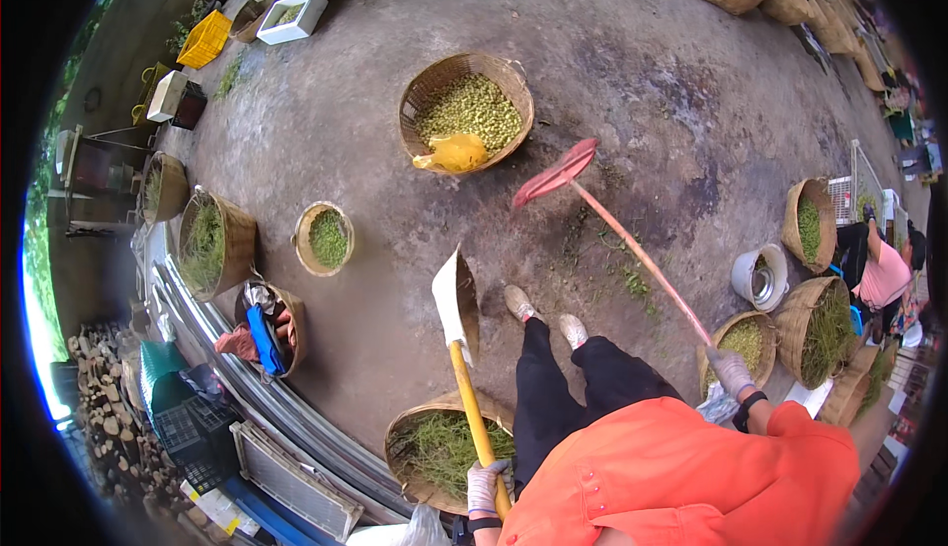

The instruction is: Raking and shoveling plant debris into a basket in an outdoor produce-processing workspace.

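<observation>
Left hand (pixel 485 488) closed round shovel (pixel 467 386), right hand (pixel 731 373) round red pusher (pixel 557 174)

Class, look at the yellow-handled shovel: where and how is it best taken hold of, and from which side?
Probably by the yellow shaft, near the end away from the white blade, coming from the near side, as the gloved left hand does. The shaft is slim, straight and slants back this way; the broad blade would likely give a poorer grip.

The person's gloved left hand (pixel 486 487) is beside the body (pixel 671 477), curled in a grip; the gloved right hand (pixel 731 372), out to the right, is curled too. Dark bands (pixel 748 409) circle both wrists; the feet (pixel 519 303) stand slightly apart.
</observation>
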Motion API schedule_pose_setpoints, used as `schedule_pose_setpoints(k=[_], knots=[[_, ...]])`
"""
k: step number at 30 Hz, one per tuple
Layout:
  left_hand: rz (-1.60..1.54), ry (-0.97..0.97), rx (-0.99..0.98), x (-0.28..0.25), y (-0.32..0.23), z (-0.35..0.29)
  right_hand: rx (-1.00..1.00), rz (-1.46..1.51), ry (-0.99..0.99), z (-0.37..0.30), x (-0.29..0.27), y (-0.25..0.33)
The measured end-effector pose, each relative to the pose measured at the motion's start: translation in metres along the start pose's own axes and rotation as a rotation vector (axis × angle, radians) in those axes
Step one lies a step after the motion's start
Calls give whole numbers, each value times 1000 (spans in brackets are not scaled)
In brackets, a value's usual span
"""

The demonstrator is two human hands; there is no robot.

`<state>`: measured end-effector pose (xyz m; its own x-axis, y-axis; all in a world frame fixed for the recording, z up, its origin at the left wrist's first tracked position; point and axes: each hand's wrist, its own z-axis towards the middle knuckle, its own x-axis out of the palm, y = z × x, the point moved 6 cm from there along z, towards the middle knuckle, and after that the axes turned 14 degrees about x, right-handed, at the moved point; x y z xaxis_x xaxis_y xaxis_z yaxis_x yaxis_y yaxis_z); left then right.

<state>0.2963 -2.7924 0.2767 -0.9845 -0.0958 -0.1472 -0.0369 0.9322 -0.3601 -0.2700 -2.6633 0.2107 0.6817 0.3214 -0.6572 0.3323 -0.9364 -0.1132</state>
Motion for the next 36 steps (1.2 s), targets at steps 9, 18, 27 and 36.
schedule_pose_setpoints(k=[9, 18, 27, 36], knots=[[139, -20, -3, -46, -50, 40, 144, 369, -4, 88, -51, 289], [219, -100, -38, -66, -108, 65, 91, -85, -37, 64, 14, 115], [406, -78, -202, -46, -142, 107, -45, 23, -10, 30, -9, 100], [1060, -20, -35, 6, -195, 114, 431, 704, 337, 159, -21, 165]])
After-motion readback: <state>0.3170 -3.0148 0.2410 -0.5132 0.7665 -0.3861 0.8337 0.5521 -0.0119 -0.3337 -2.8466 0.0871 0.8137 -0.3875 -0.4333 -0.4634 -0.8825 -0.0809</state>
